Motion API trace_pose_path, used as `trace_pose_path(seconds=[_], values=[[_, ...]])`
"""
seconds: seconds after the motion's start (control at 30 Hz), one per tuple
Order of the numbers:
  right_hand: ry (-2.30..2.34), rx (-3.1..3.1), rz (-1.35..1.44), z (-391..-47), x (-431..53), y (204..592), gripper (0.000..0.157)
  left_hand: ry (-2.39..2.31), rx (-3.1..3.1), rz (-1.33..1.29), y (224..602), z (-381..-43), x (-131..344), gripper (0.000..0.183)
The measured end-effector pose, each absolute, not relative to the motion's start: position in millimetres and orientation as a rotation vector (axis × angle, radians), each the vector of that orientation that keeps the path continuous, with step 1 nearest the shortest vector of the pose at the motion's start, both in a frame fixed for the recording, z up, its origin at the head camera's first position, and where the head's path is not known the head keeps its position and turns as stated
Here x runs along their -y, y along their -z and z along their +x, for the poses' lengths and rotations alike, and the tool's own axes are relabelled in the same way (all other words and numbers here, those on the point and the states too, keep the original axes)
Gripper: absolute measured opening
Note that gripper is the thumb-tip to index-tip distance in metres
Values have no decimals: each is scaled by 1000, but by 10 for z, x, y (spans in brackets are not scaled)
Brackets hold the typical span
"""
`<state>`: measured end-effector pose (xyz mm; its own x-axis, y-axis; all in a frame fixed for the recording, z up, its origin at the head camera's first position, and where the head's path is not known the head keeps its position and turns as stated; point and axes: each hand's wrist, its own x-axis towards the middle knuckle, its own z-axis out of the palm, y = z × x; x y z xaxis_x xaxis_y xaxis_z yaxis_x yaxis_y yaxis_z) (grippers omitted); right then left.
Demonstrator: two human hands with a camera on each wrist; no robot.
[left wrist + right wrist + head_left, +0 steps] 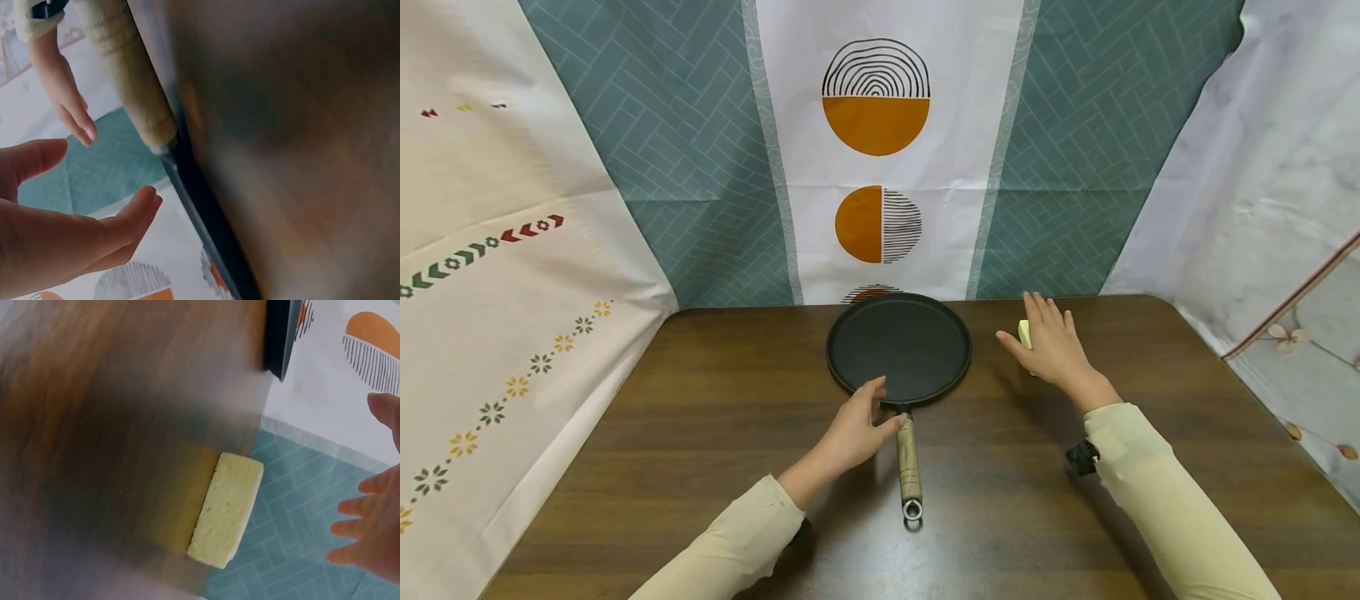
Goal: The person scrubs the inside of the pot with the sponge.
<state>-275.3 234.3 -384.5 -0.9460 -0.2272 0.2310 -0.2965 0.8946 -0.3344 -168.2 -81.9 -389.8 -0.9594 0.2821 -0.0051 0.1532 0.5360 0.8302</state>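
A round black flat pan [898, 346] lies on the wooden table, its wooden handle [908, 458] pointing toward me with a metal ring at the end. My left hand [857, 425] hovers by the joint of handle and pan, thumb and fingers apart, holding nothing. In the left wrist view a gap shows between the left fingertips [147, 197] and the pan handle [128, 69]. A pale yellow sponge [226, 510] rests on the table right of the pan. Over it, fingers spread, is my right hand [1052, 346], which partly hides it in the head view; the right wrist view shows them apart.
The brown wooden table [722, 450] reaches back to a hanging cloth [880, 175] with green sides and orange half circles. A patterned cream cloth [550, 400] hangs along the left edge, and a white floral one [1262, 208] along the right.
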Motion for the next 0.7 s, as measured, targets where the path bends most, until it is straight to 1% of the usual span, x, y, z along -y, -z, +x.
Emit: trace_pose_path(seconds=[0.23,0.53,0.7], values=[[-552,2907,353,-2804,-2445,3891,86,-1530,-2429,240,3968,-1636,785,68],[-568,2957,305,-2876,-2577,3995,88,-1635,-2214,127,4005,-1559,768,71],[-567,2976,316,-2897,-2659,4069,86,-1721,-2147,74,4059,-1551,726,69]])
